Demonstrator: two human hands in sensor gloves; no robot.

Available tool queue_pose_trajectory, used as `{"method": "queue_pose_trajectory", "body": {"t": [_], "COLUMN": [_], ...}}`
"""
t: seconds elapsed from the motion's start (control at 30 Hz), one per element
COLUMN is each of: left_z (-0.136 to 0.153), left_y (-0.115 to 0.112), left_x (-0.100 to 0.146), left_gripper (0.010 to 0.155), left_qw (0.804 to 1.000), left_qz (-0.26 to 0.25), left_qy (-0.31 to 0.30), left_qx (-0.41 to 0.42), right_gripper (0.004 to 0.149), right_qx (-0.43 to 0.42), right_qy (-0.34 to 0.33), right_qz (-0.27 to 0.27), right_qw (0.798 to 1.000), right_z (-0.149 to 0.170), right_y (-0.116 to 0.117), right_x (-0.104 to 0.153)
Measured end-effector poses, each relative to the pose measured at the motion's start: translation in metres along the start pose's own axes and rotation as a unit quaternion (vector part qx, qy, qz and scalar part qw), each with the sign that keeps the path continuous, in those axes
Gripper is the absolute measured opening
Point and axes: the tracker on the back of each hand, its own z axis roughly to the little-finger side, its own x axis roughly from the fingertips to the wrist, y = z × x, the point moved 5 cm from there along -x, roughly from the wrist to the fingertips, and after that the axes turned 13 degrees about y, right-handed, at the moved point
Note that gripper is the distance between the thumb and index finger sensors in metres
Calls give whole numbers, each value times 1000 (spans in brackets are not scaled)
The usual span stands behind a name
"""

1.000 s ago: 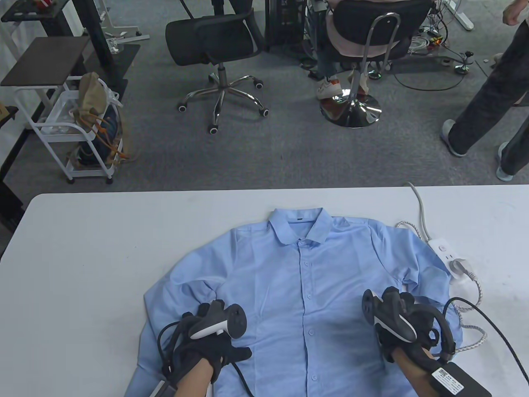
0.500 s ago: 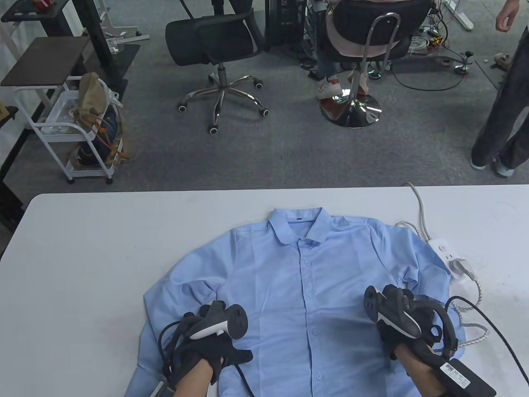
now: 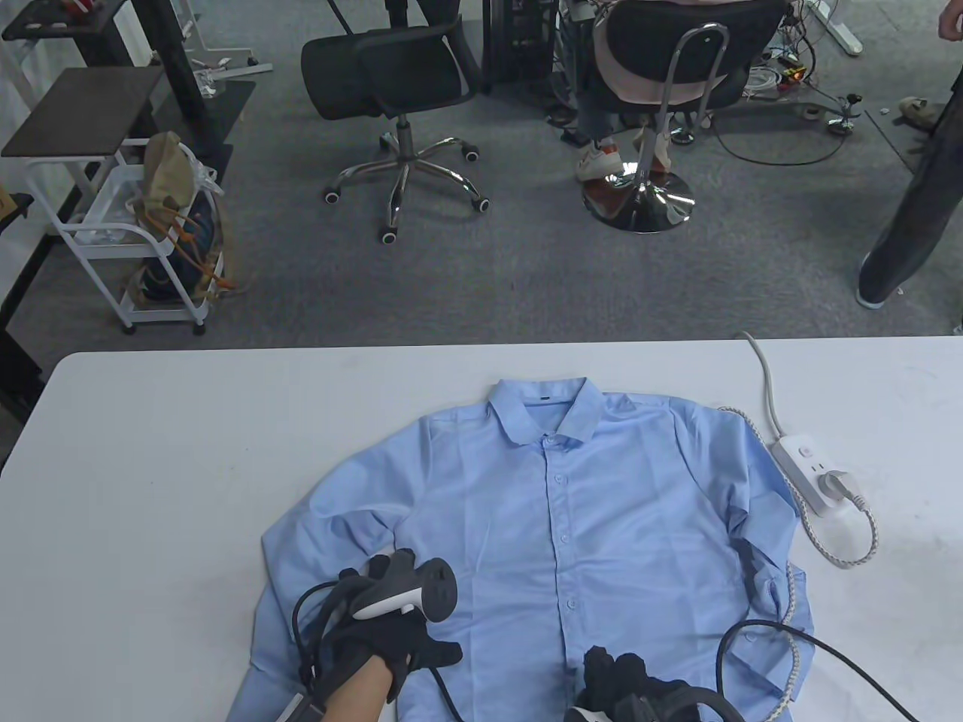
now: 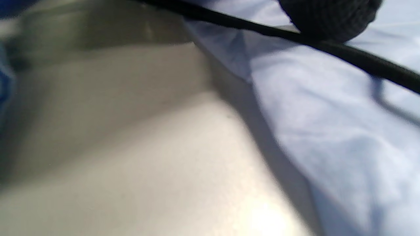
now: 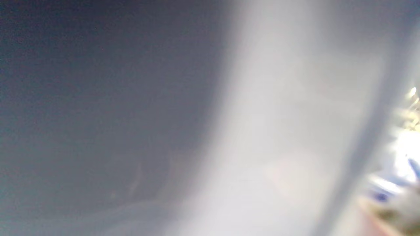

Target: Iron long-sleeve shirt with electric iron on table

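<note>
- Two gloved hands are showing at the near edge of the bench.
- The right hand is sitting over the shirt's lower front, half cut off by the frame; its fingers are bunched, and I cannot tell whether they are gripping anything.
- The left hand is resting on the shirt's lower left front, fingers lying flat and apart, holding nothing.
- One tracker is sitting on the back of that hand.
- In the left wrist view the shirt is meeting bare bench along its edge; the right wrist view is blurring to nothing.
- One light blue long-sleeve shirt is lying buttoned and face up mid-bench, collar at the far end, both sleeves folded down beside the body.
- One braided cord is looping by the right sleeve, running to a plug in the single white power strip.
- No iron is showing in any view.
- Beyond the bench, two office chairs are standing on grey carpet, and one white cart is carrying a bag.
- One person's leg is showing at the far right.
</note>
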Motion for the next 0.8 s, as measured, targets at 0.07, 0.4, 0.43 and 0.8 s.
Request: {"method": "queue_pose_trajectory", "body": {"t": [0.07,0.4,0.43,0.8], "left_z": [0,0,0,-2], "left_y": [0,0,0,0], "left_x": [0,1,1,1], "left_gripper": [111,110,110,111], "left_qw": [1000,1000,1000,1000], "left_qz": [0,4,4,4], "left_qy": [2,3,4,1], "left_qx": [-1,0,0,0], "right_gripper": [56,56,55,56], "right_qx": [20,50,52,55], "right_qy": [10,57,65,137], "right_qz": [-18,-23,-25,-61], "right_qw": [1000,997,996,987], "right_z": [8,64,73,147], "right_y": [7,30,34,63], "right_x": [1,6,6,1]}}
